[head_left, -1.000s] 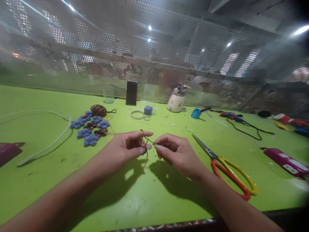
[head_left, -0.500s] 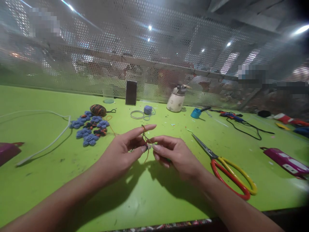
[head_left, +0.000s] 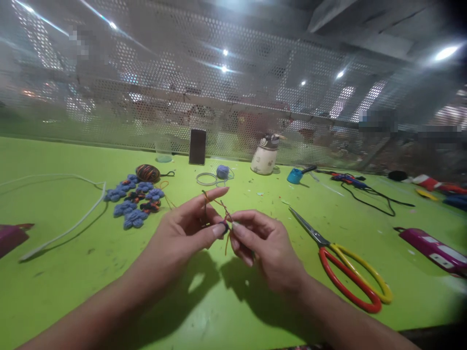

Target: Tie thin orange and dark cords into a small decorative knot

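My left hand (head_left: 184,238) pinches a small dark crochet piece (head_left: 224,227) between thumb and fingers. Over its stretched index finger runs a dark and orange yarn strand (head_left: 214,200), drawn taut toward the piece. My right hand (head_left: 266,243) is closed on a thin crochet hook (head_left: 226,210), most of it hidden by the fingers; its tip reaches up by the yarn. A short orange yarn end hangs below the fingertips. To the left lie several blue crochet flowers (head_left: 134,218) and dark-orange ones (head_left: 150,206), with a variegated yarn ball (head_left: 148,173) behind them.
Scissors (head_left: 321,240) with red and yellow handles lie right of my right hand. Behind stand a phone (head_left: 197,147), a blue yarn ball (head_left: 222,171), a bottle (head_left: 264,158) and a teal pot (head_left: 295,176). A purple power strip (head_left: 432,249) lies far right; a white cable (head_left: 83,218) crosses the left.
My right hand has turned slightly, and the hook now points up-left above the piece. The yarn loop from the left index finger is spread wider. The view has tilted up slightly.
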